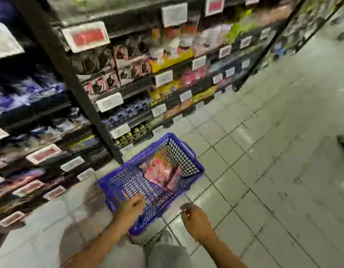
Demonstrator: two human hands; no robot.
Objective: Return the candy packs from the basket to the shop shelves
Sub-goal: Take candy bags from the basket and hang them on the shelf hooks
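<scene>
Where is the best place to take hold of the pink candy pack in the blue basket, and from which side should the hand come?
Probably the upper edge of the pink candy pack: it lies tilted against other packs on the floor of the basket, walled by mesh all round. Come from above through the open top with a pinch grip. The left hand is already over the near rim, so it seems closer.

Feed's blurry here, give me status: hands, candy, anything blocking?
Left hand over basket near rim, right hand beside it, both holding nothing. Pink candy packs in basket. Nothing blocking shelves.
</scene>
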